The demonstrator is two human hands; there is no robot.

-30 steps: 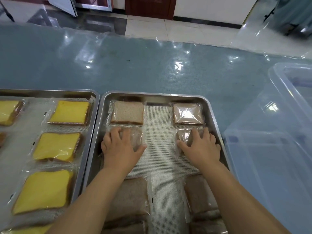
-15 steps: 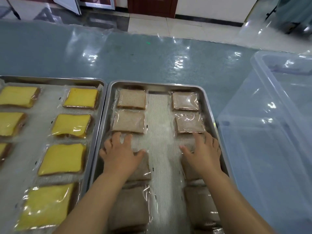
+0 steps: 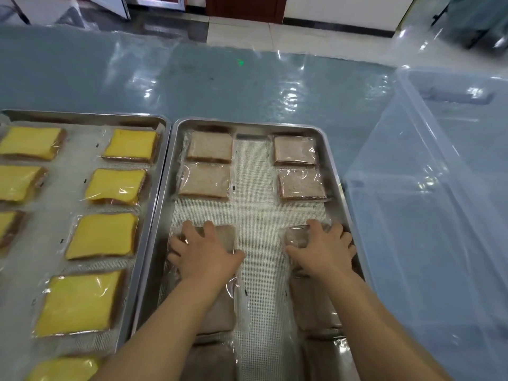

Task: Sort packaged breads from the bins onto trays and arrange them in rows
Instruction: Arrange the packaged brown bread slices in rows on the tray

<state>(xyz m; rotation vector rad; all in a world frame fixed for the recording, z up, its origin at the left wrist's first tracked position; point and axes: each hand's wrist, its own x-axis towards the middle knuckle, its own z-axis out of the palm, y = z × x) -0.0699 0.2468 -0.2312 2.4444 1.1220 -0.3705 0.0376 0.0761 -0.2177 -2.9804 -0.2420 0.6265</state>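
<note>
We look from a single head-worn wide-angle camera, facing forward and steeply down, close above the tray (image 3: 253, 124) on the table (image 3: 220, 86)

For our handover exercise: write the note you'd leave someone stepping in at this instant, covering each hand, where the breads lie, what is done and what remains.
Left hand flat on the left third packet; right hand flat on the right third packet.
Brown tray: two far rows neat, then a gap before these packets; near packets lie close together under the forearms.
Yellow tray beside it: rows laid.
Remaining: likely close the gap, straighten near packets.
</note>
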